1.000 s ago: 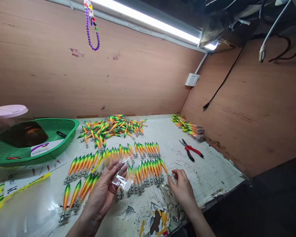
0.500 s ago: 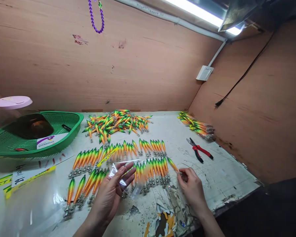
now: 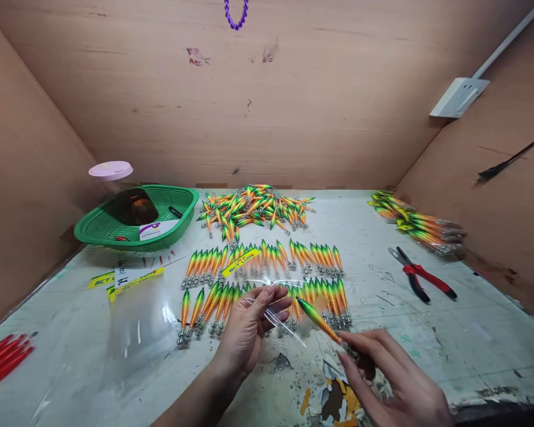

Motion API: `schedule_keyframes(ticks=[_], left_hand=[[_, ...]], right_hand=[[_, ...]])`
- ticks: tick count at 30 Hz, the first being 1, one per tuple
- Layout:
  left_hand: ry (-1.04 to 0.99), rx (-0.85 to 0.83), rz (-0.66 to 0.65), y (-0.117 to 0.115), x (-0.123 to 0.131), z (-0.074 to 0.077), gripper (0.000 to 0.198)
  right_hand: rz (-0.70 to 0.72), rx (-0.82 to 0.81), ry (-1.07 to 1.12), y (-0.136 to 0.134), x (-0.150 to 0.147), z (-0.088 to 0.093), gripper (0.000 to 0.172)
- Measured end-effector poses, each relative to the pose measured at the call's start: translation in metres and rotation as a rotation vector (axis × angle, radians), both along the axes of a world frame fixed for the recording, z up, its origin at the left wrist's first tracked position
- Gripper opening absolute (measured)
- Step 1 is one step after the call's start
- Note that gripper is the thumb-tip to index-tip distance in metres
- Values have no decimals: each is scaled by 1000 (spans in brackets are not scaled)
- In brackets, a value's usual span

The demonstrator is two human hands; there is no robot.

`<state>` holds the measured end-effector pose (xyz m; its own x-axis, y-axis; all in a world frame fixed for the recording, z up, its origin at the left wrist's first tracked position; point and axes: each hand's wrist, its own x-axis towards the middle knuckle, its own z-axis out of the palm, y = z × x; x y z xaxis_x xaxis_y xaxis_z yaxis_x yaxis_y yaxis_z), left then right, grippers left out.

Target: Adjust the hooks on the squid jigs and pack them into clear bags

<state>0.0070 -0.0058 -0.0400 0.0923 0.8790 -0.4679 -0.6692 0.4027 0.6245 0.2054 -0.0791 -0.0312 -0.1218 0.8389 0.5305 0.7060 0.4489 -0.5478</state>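
My left hand is closed on a clear plastic bag with a yellow "BCT LURE" header. Between the thumb and fingers of my right hand is a fishing lure, green on top and orange below, pinched at its hook end. Its green tip points up and left, just right of the bag and apart from it as far as I can see. Behind my hands, similar lures stand side by side in a back row and a front row, hooks toward me.
A heap of lures lies at the back. Bagged lures and red-handled pliers are on the right. To the left are a green basket, more clear bags and red sticks. The tabletop is peeling near the front edge.
My right hand has lifted the lure off the table and brought it toward the bag in my left hand. The view has swung to the left.
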Motion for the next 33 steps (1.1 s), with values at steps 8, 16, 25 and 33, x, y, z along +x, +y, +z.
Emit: schedule_keyframes(ticks=[8, 16, 25, 33], left_hand=[[-20, 61, -186, -8, 7, -3, 36], [-105, 115, -275, -9, 5, 1, 53], [-186, 76, -137, -13, 10, -2, 46], [-178, -60, -67, -5, 9, 1, 26]], right_hand=[[-14, 220, -121, 29, -27, -3, 24], [17, 285, -140, 29, -38, -3, 34], [-27, 359, -118, 36, -53, -2, 25], [215, 157, -71, 23, -34, 4, 45]])
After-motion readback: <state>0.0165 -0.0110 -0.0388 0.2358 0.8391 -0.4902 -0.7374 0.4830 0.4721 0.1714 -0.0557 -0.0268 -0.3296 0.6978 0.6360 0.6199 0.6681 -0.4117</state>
